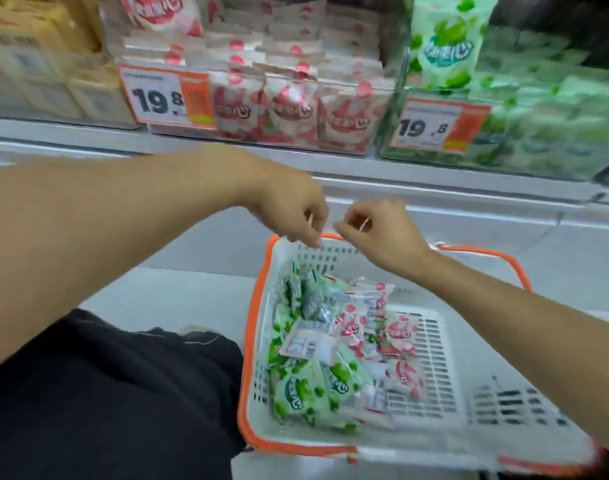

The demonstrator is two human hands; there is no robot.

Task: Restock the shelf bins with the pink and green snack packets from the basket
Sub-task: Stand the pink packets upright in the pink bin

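Basket [258, 327], white plastic w/ slotted walls and orange rim, sits on pale floor below the shelf, right of the person's dark-clothed leg [105, 393]. Inside: green snack packets [298, 393] piled mostly on the left side, pink snack packets [400, 336] to their right, jumbled, some face-down w/ barcodes up. Right part of basket floor is bare.

On the shelf above: pink bin [296, 109], clear-fronted, packed w/ upright pink packets, more stacked behind. Green bin [545, 133] just right of it, full of green packets, one tall green bag standing at its back left. Each bin front carries a price tag [168, 97] reading 19.8, orange block on its right. Far left, beige boxed goods [36, 64], blurred. White shelf edge [434, 188] runs between bins and basket.

Left hand [296, 209] and right hand [379, 230] hang close together over the basket's far rim, knuckles up, fingers curled downward. Fingertips near each other, apart from the packets below. Both appear to hold nothing, though a pale sliver between the right hand's fingers can't be made out. Forearms cross the view from both sides, partly covering the basket's far wall.
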